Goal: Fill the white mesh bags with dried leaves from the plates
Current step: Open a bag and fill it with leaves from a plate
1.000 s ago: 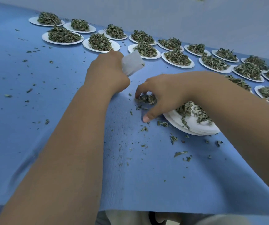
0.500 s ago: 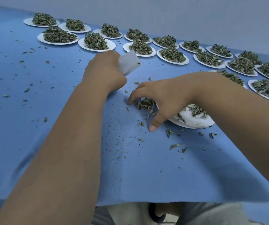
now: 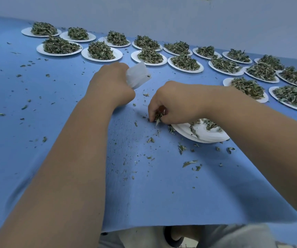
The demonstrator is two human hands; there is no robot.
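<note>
Right hand [image 3: 177, 102]: fingertips [image 3: 152, 113] pinched a tuft of dried leaves [image 3: 158, 116] just above the blue cloth [image 3: 144, 194], beside a near-empty plate stack [image 3: 205, 136]. Left hand [image 3: 111, 85]: fist gripped a white mesh bag [image 3: 138, 75]. Beyond: heaped plates [image 3: 101, 55] in rows.

Blue cloth [image 3: 153, 194], pale wall [image 3: 180, 18]
</note>
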